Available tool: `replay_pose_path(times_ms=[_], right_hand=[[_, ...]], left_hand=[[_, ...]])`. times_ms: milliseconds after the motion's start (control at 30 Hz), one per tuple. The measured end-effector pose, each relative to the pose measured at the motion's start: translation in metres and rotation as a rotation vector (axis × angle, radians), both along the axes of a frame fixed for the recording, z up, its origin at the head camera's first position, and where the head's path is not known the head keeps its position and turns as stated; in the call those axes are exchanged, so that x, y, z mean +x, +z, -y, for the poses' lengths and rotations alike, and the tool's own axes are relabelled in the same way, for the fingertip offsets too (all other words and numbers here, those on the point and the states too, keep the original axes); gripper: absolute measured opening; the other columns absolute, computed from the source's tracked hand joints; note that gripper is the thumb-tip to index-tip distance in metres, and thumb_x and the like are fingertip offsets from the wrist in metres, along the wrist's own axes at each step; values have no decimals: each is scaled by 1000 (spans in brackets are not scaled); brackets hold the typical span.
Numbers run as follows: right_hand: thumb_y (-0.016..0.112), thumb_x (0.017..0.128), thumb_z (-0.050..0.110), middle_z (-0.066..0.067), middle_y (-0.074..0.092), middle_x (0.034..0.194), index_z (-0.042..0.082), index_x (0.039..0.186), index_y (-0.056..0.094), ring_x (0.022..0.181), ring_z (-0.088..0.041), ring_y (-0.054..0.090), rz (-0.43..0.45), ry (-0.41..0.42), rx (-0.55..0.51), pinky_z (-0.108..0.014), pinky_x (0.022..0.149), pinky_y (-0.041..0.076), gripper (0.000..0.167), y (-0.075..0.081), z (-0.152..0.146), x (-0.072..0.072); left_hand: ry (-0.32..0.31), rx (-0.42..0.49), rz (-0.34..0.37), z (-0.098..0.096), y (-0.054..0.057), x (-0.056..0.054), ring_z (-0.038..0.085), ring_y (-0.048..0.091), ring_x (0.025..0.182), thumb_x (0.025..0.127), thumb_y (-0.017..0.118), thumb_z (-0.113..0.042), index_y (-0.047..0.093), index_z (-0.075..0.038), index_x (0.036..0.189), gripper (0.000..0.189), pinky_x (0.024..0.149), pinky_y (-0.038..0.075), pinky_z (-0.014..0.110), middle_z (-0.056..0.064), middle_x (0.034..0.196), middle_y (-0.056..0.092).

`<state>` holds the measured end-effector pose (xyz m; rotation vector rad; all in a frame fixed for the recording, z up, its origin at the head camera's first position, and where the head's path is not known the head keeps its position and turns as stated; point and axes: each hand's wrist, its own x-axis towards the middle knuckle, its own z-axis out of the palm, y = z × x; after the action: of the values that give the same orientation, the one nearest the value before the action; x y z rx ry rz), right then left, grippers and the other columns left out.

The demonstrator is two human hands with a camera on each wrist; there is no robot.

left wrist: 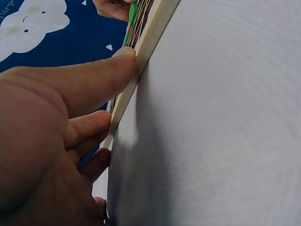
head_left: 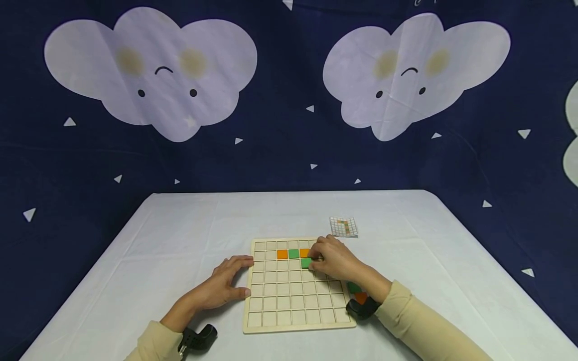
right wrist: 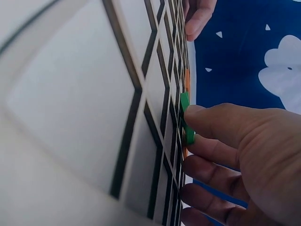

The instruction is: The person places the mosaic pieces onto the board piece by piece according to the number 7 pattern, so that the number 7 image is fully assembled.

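Observation:
A wooden grid board (head_left: 270,303) lies on the table. In its second row from the far edge sit an orange tile (head_left: 282,254), a green tile and another orange tile, side by side. My right hand (head_left: 336,258) pinches a further green tile (head_left: 306,263) just below the right orange one. The right wrist view has thumb and forefinger on this green tile (right wrist: 187,117), which tilts against the grid. My left hand (head_left: 219,285) rests its fingertips and thumb against the board's left edge, with fingers spread; its thumb (left wrist: 101,80) touches the rim in the left wrist view.
A small card (head_left: 343,227) printed with a coloured grid pattern lies beyond the board's far right corner. Loose green (head_left: 354,287) and orange tiles (head_left: 360,298) lie by the board's right edge, partly hidden under the right forearm. A dark cloud-patterned cloth (head_left: 280,160) hangs behind the table.

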<state>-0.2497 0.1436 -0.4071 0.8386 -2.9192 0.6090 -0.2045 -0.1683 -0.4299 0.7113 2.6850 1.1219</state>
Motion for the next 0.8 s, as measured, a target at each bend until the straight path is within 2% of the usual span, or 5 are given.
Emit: replay_pose_path(times_ms=[400, 800], right_hand=[[76, 78, 29, 10, 59, 89, 21, 90, 71, 82, -10, 43, -2, -13, 27, -28, 66, 36, 16, 0, 2, 0], [77, 77, 28, 8, 60, 90, 19, 91, 72, 81, -9, 43, -19, -3, 9, -26, 66, 36, 17, 2, 1, 3]], left_hand=[[5, 1, 7, -1, 2, 0, 38, 23, 142, 80, 73, -26, 47, -7, 133, 62, 115, 2, 62, 12, 147, 37], [6, -1, 4, -1, 1, 0, 38, 23, 142, 81, 73, -26, 46, -7, 133, 62, 116, 2, 62, 12, 147, 37]])
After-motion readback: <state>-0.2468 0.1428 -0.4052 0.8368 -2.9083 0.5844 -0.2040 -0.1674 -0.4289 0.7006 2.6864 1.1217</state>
